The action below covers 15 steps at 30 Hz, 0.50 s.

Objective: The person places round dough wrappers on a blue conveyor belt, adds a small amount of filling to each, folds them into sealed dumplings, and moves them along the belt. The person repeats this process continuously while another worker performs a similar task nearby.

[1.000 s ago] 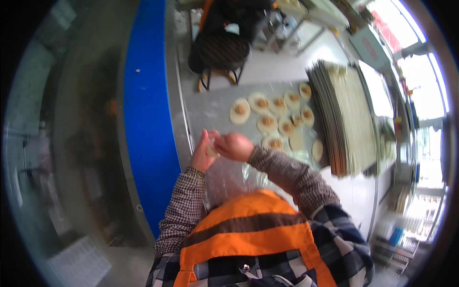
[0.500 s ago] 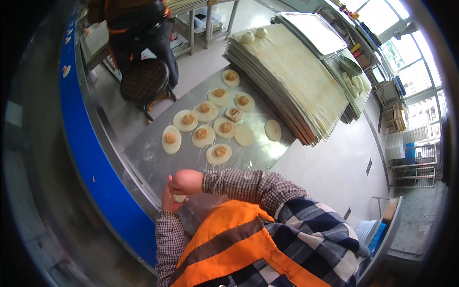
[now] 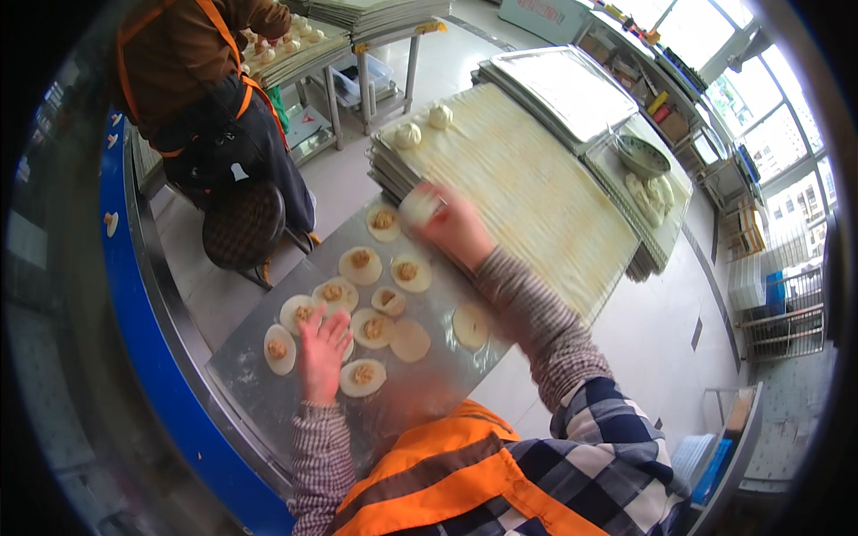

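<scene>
With fingers curled, my right hand (image 3: pixel 463 234) carries a white filled bun (image 3: pixel 416 207), smeared by motion, at the near left edge of a stack of trays (image 3: pixel 527 205). My left hand (image 3: pixel 320 359) is open, its fingers spread above the dough rounds. Several flat dough rounds (image 3: pixel 364 378) topped with brown filling lie on the steel table (image 3: pixel 255 380); one is partly hidden by my left hand. Among them is a smaller, thicker dough piece (image 3: pixel 388 301). To the right lie a bare dough round (image 3: pixel 410 340) and another (image 3: pixel 470 326).
Two finished buns (image 3: pixel 407 136) sit at the top tray's far left corner. Behind it stand a bowl (image 3: pixel 642 157) and dough lumps (image 3: pixel 651 198). A blue strip (image 3: pixel 170 384) runs along the left. A stool (image 3: pixel 243 225) and a co-worker (image 3: pixel 179 71) are at far left.
My hands were together around the bun near my body. The right has since carried it forward and right to the trays; the left has let go, opened and moved over the dough rounds.
</scene>
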Available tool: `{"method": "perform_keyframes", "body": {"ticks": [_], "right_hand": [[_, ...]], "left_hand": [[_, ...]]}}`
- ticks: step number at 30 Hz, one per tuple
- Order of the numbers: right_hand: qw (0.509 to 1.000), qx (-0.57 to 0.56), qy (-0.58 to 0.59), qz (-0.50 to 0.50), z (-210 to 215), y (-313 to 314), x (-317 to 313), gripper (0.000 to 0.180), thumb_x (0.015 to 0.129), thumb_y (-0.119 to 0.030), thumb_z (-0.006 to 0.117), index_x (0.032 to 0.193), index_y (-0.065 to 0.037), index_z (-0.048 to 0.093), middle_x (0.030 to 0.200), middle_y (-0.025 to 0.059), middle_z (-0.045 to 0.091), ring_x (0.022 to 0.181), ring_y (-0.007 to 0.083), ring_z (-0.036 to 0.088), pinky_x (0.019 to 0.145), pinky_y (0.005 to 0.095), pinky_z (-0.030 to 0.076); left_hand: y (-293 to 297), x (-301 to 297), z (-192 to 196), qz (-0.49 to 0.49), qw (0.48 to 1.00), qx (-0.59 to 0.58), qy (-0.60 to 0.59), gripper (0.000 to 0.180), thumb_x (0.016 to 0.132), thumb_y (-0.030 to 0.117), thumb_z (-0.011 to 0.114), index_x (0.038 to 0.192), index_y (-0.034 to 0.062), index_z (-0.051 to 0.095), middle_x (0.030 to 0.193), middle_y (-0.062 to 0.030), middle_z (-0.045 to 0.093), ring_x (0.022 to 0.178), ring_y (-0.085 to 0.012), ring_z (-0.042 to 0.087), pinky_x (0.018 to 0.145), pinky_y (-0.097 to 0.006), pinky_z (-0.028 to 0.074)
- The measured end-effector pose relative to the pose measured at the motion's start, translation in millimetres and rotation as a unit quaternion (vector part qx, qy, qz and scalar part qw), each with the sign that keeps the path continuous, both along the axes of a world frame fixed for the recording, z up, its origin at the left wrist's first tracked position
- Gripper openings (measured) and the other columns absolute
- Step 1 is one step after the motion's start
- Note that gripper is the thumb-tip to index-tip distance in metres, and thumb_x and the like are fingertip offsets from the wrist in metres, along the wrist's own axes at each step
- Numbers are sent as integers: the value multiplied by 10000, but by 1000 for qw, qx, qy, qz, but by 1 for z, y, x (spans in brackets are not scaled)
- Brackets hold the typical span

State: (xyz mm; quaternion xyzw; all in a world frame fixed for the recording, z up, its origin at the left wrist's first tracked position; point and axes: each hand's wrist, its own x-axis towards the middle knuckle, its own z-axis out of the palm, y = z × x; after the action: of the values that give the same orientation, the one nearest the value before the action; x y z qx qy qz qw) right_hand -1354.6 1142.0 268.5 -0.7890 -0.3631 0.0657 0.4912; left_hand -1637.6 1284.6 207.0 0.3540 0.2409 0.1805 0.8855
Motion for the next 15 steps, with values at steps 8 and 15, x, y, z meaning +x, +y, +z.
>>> {"method": "perform_keyframes", "body": {"ticks": [8, 15], "right_hand": [[976, -4, -155, -155, -52, 17, 337, 347, 721, -113, 654, 1062, -61, 616, 880, 181, 664, 780, 263, 662, 703, 356, 531], [940, -214, -184, -191, -105, 34, 380, 671, 678, -309, 712, 1284, -153, 470, 999, 161, 659, 913, 317, 622, 807, 408, 492]], "left_hand": [[10, -100, -30, 229, 944, -20, 235, 647, 911, 603, 390, 1179, 24, 492, 980, -102, 608, 859, -214, 605, 754, -329, 501], [-12, -166, -28, 334, 891, 17, 307, 563, 930, 553, 410, 1065, 24, 546, 896, -84, 615, 793, -176, 604, 685, -303, 494]]}}
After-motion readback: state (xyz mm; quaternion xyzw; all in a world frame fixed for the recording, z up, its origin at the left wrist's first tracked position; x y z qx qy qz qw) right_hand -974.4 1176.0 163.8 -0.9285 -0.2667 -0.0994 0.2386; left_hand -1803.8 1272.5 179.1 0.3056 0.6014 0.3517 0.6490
